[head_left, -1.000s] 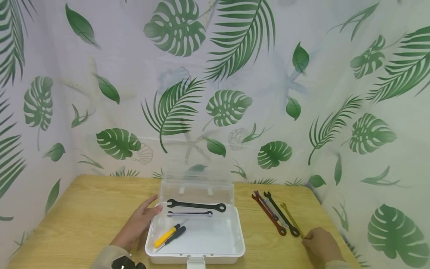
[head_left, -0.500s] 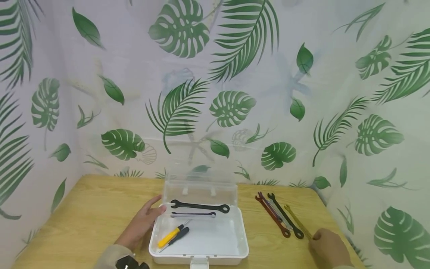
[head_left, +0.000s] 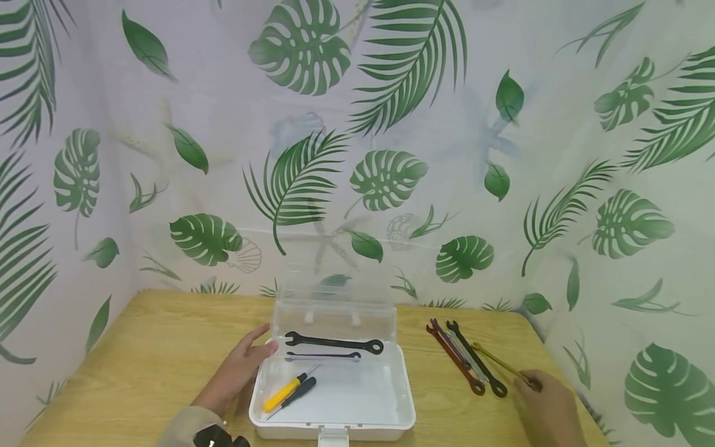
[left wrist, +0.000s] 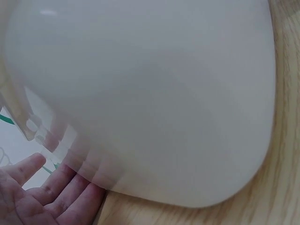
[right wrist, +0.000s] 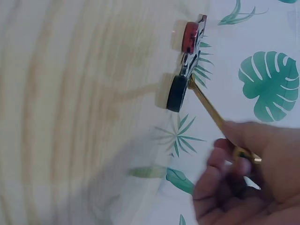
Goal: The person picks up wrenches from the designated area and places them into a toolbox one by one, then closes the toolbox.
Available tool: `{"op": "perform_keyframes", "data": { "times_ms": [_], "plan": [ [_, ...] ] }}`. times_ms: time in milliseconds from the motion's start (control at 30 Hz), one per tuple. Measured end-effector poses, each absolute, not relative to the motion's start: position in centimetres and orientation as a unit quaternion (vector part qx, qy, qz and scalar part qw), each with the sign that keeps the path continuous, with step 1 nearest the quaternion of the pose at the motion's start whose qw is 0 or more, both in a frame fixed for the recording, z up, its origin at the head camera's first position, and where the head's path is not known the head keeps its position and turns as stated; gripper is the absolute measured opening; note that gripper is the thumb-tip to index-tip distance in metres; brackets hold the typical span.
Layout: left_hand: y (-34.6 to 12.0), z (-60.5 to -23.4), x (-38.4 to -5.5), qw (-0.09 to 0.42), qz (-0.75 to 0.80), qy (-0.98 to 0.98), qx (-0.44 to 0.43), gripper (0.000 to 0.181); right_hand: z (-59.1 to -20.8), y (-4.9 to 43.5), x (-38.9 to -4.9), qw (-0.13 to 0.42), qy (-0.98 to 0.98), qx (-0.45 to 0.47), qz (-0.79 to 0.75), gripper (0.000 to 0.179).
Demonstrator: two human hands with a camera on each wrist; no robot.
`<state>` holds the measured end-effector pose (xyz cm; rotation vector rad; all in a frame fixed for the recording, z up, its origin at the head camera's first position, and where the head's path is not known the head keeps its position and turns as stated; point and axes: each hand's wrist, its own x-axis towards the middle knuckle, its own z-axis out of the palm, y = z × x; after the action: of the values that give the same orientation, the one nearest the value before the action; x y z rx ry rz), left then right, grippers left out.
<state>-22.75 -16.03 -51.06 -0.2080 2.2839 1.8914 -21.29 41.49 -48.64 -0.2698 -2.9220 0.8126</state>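
Observation:
My left hand [head_left: 240,369] rests at the left rear side of a white plastic toolbox [head_left: 368,400], thumb near its rim. In the left wrist view its fingers [left wrist: 75,190] lie fairly straight against the box wall. To the right of the box, my right hand [head_left: 550,403] pinches a gold combination wrench [head_left: 499,361] near its ring end. That wrench slants up from the table, its far end close to a black wrench [head_left: 475,357]. Red [head_left: 455,359], purple and silver wrenches lie bunched alongside the black one.
The toolbox's clear lid [head_left: 335,304] stands raised at the back. Inside are a large black wrench [head_left: 334,343], a small dark wrench [head_left: 324,356], a yellow screwdriver [head_left: 283,392] and a black screwdriver [head_left: 298,392]. A leaf-print curtain [head_left: 391,205] hangs behind the wooden table [head_left: 184,335].
My right hand has turned and raised the ring end of the gold wrench, which now slants further right. My left hand stays at the box. The head view has shifted slightly.

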Motion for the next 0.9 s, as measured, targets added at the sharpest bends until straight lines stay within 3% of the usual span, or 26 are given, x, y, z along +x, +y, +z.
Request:
{"op": "perform_keyframes", "data": {
  "times_ms": [167, 500, 900],
  "plan": [
    [-16.01, -50.95, -22.58, 0.084, 0.634, 0.766, -0.065, 0.088, -48.31, 41.37, -21.48, 0.101, -0.951, -0.103, 0.273, 0.040],
    [-16.01, -50.73, -22.51, 0.083, 0.630, 0.769, -0.067, 0.085, -47.86, 41.22, -21.12, 0.045, -0.932, -0.128, 0.337, 0.051],
    [-16.00, -50.80, -22.50, 0.083, 0.626, 0.773, -0.066, 0.087, -48.24, 41.51, -20.98, 0.039, -0.943, -0.123, 0.308, 0.039]
  ]
}}
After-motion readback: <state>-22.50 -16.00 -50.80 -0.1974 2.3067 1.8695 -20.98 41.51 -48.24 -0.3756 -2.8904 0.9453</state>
